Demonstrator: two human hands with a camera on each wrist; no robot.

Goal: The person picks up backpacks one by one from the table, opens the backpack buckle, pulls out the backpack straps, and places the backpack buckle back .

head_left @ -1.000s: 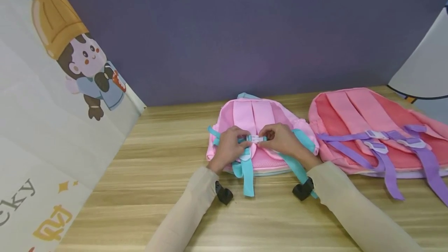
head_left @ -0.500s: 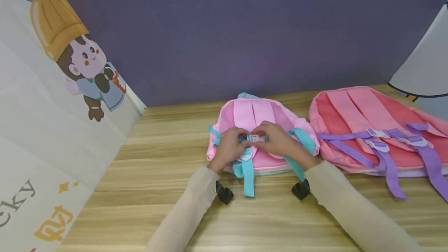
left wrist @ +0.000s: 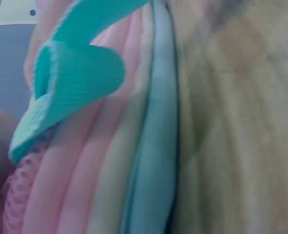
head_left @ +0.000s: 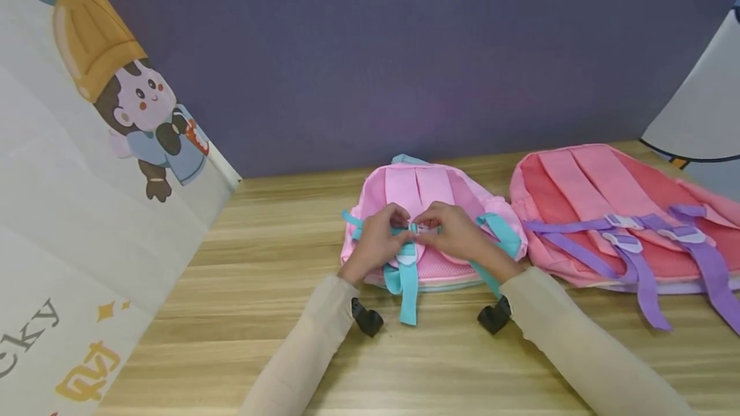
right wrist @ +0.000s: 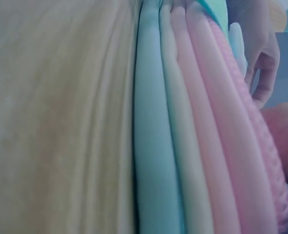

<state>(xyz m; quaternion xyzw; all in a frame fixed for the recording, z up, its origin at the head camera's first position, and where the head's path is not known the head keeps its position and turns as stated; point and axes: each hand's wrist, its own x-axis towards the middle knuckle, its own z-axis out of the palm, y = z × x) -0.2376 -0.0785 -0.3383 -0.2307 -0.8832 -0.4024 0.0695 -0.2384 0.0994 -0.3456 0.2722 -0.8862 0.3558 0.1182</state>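
Your left hand and right hand are pinching a buckle above the wood-grain table, a dark wall standing behind.

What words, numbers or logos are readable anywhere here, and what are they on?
"cky": grey letters on the white panel at left, cut off by the picture's edge.
Below, on the same panel, a gold stylized character: I can't read it with certainty.
Pink backpack, coral backpack: no readable text.
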